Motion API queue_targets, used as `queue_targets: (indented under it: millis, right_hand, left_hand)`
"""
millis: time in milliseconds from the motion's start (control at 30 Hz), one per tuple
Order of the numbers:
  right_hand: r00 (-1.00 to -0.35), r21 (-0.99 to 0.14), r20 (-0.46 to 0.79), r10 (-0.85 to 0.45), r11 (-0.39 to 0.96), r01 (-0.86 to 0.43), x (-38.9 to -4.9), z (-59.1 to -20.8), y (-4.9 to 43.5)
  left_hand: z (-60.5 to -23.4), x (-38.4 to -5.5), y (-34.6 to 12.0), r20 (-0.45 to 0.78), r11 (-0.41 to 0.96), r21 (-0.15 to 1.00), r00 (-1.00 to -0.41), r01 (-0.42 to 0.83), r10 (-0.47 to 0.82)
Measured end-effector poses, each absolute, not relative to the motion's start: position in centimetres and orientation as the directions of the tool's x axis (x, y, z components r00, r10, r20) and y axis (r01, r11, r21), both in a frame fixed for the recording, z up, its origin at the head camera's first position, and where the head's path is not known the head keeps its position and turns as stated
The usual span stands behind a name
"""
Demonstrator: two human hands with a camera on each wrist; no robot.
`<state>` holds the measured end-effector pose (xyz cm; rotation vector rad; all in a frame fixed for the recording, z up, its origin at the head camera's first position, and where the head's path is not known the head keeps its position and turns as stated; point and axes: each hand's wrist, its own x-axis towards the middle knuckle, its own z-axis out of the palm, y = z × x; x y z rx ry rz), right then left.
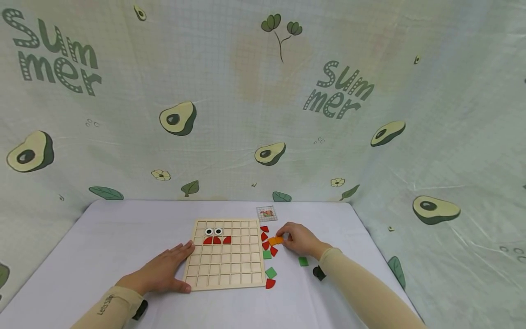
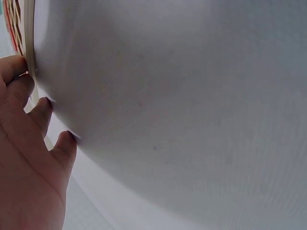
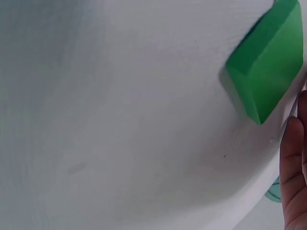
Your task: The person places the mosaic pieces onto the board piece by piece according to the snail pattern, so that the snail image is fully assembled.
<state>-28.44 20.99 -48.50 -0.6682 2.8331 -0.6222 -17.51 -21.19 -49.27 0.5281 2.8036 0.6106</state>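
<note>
Our left hand (image 1: 166,269) lies spread against the board (image 1: 230,269); right of the board, our right hand (image 1: 302,240) pinches orange pieces (image 1: 273,241) and, swept low, could scatter red pieces (image 1: 264,236).

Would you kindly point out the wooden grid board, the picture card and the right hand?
Wooden grid board (image 1: 225,259): head view, on a bare cell near its middle.
Picture card (image 1: 267,213): head view, on its printed picture.
Right hand (image 1: 302,239): head view, on its back.
</note>
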Motion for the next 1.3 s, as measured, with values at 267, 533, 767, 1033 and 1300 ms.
queue_targets:
  millis: [267,533,767,1033,1300]
  right_hand:
    - [-0.874,-0.424,-0.050,-0.484,0.802,-0.420,-28.5,-48.6,21.2]
    - [-0.875,-0.415,-0.037,-0.482,0.804,-0.426,-28.4,-48.6,21.6]
    - [-0.881,-0.423,-0.036,-0.472,0.805,-0.415,-28.3,-48.7,21.7]
    - [-0.888,-0.427,-0.032,-0.459,0.809,-0.403,-28.2,-48.5,21.9]
    - [-0.892,-0.434,-0.041,-0.451,0.812,-0.391,-28.2,-48.6,22.2]
  left_hand:
    - [-49.2,-17.5,-21.2,-0.136,0.845,0.444,-0.909,0.298,0.393]
    - [-49.1,-17.4,-21.1,-0.146,0.849,0.443,-0.912,0.287,0.384]
    - [-49.0,-17.3,-21.1,-0.148,0.852,0.438,-0.913,0.285,0.381]
    - [-49.0,-17.3,-21.1,-0.141,0.851,0.437,-0.911,0.293,0.386]
    - [-48.9,-17.3,-21.1,-0.144,0.850,0.441,-0.912,0.287,0.383]
